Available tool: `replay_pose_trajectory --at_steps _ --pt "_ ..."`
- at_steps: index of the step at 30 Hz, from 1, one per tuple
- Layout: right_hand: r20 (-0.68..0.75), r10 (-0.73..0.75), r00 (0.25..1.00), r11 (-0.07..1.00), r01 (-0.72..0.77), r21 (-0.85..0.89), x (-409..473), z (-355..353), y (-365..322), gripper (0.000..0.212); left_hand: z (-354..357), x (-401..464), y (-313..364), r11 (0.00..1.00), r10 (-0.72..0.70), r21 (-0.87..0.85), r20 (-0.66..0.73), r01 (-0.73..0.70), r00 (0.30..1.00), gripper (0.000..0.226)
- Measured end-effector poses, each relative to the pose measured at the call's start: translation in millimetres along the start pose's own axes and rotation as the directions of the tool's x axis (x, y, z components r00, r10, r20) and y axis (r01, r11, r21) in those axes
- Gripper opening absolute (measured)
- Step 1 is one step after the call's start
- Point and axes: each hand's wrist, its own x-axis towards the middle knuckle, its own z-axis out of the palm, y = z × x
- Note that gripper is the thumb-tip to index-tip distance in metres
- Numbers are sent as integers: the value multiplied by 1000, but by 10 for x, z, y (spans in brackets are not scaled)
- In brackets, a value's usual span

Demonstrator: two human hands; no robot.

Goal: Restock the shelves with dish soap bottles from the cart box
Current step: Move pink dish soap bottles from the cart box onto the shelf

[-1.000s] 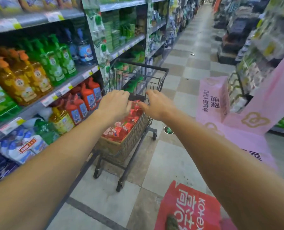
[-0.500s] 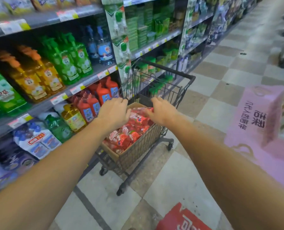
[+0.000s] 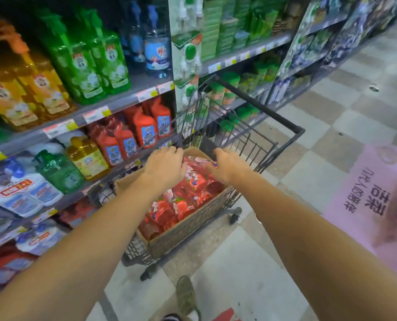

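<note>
A wire shopping cart (image 3: 262, 144) stands beside the shelves with a cardboard box (image 3: 188, 224) inside it. The box is packed with red dish soap bottles (image 3: 183, 200). My left hand (image 3: 163, 166) reaches over the box, and its fingers curl over the cart's rear crossbar at the box's far edge. My right hand (image 3: 230, 166) does the same a little to the right, fingers curled on the dark bar. Matching red bottles (image 3: 144, 130) stand on the shelf (image 3: 93, 114) just left of the cart.
Orange bottles (image 3: 40, 89), green bottles (image 3: 93, 63) and blue bottles (image 3: 157, 52) fill the upper shelf, with refill pouches (image 3: 23, 193) lower down. A pink display stand (image 3: 378, 195) sits on the tiled floor at right. My shoe (image 3: 185, 297) is behind the cart.
The cart has moved closer along the shelves and the view has tilted down. Both hands have stayed on the cart's bar over the box.
</note>
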Motion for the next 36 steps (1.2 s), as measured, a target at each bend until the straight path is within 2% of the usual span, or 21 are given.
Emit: replay_pose_trajectory --at_steps 4,14,17,20,22,26,28,30,32,36 --pt "16 -28 999 999 28 -26 562 -14 23 59 153 469 -107 1000 -14 10 3 13 1000 36" --pt "143 -57 988 997 50 51 1598 283 102 56 720 1045 -318 983 -159 -64 196 174 968 43" --pt "238 -32 971 997 13 78 1870 512 252 62 999 1146 -345 965 -214 -85 280 246 936 47" --pt "362 -52 931 998 34 58 2194 632 404 56 1231 1283 -360 947 -282 -53 335 316 899 47" --pt "416 -35 909 999 15 52 2427 672 496 51 1328 1408 -340 931 -332 -15 381 365 863 48" --pt "455 -53 889 989 -16 146 2950 899 652 55 1547 1681 -249 895 -390 -4 480 447 786 48" --pt "468 -111 877 978 12 209 3176 964 672 55 1673 1816 -243 869 -417 1 542 496 730 52" --pt "495 -103 863 981 5 195 3372 1046 689 56 1848 1916 -236 852 -423 27 623 522 658 57" --pt "522 -68 850 989 -13 150 3538 1211 728 59 2021 1996 -220 839 -409 29 693 544 594 60" --pt "610 169 774 963 -260 64 3685 1661 899 79 2310 2061 -113 677 -403 -80 792 732 459 59"
